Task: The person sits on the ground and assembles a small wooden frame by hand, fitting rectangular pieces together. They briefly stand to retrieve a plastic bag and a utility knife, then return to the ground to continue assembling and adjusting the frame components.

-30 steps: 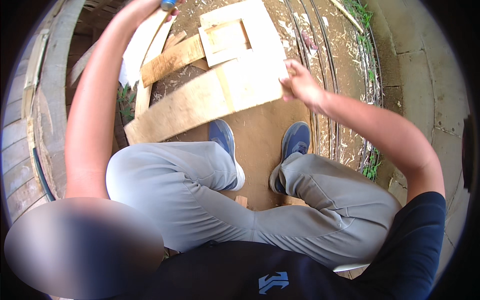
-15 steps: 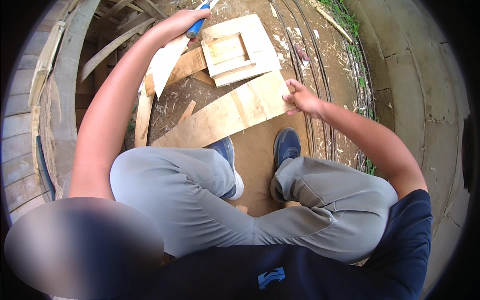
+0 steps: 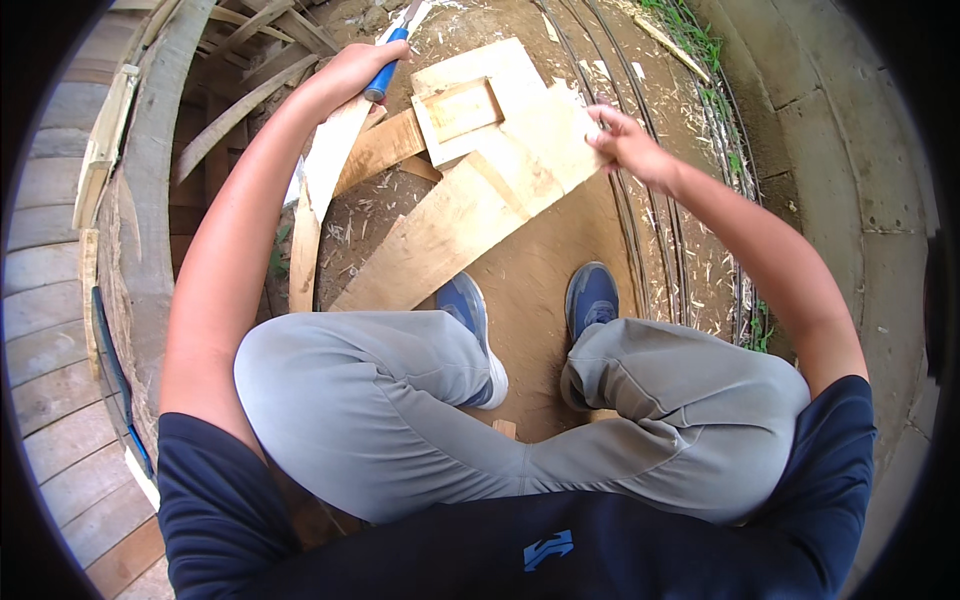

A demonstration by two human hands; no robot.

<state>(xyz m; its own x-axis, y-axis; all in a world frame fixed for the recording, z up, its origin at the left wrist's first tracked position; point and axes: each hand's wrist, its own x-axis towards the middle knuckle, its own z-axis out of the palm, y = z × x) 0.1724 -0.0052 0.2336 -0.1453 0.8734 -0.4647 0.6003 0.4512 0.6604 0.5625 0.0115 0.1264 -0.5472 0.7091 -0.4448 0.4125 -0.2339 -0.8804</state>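
Note:
My left hand (image 3: 358, 74) is closed round the blue handle of a chisel (image 3: 388, 68), its narrow metal blade pointing away from me near the top edge. Under that hand a pale strip of wood (image 3: 335, 150) slopes down toward my knee. The far right end of a wide wooden board (image 3: 470, 215) is gripped by my right hand (image 3: 635, 148), thumb and fingers at its edge. The board slants across in front of my feet, its near left end at my left knee. It partly covers a square wooden piece with a raised frame (image 3: 460, 108).
A brown plank (image 3: 380, 152) lies under the pale strip. Shavings litter the dirt around dark cables (image 3: 650, 200) on the right. Wooden slats (image 3: 245, 110) are piled at the far left beside a thick timber (image 3: 150, 180). A plank surface (image 3: 830, 180) runs along the right.
My right hand has raised and swung the board's right end farther away, so it now overlaps the framed square piece. My left hand still grips the chisel, with more of its blade showing.

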